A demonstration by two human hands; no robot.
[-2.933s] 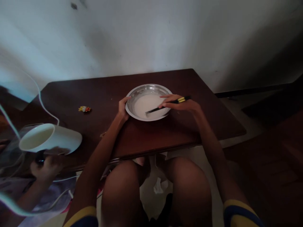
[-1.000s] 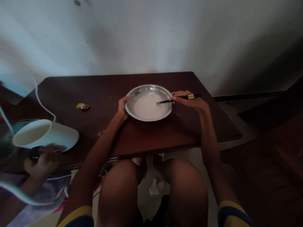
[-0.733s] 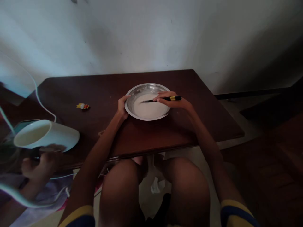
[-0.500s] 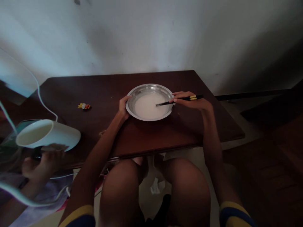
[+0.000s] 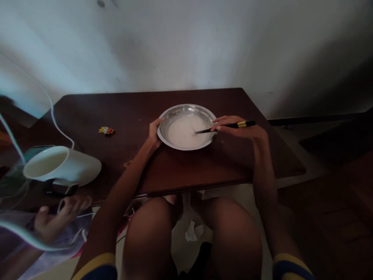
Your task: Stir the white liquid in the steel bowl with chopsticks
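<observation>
A round steel bowl [image 5: 175, 112] with a white liquid stands on the dark wooden table [image 5: 175, 171] in front of me. My left hand [image 5: 154, 132] grips the bowl's left rim. My right hand [image 5: 237, 127] is closed on a pair of black chopsticks with yellow bands [image 5: 230, 126], just right of the bowl. The chopstick tips dip into the white liquid near its right side.
A white mug [image 5: 62, 165] lies tilted at the table's left edge, with another person's hand [image 5: 55, 219] below it. A small colourful object [image 5: 107, 130] rests on the table left of the bowl. A white cable [image 5: 55, 120] curves at far left. A wall stands behind.
My right hand has swept the chopsticks back and forth across the bowl, ending at its right side. The other person's hand has dropped away from the white mug.
</observation>
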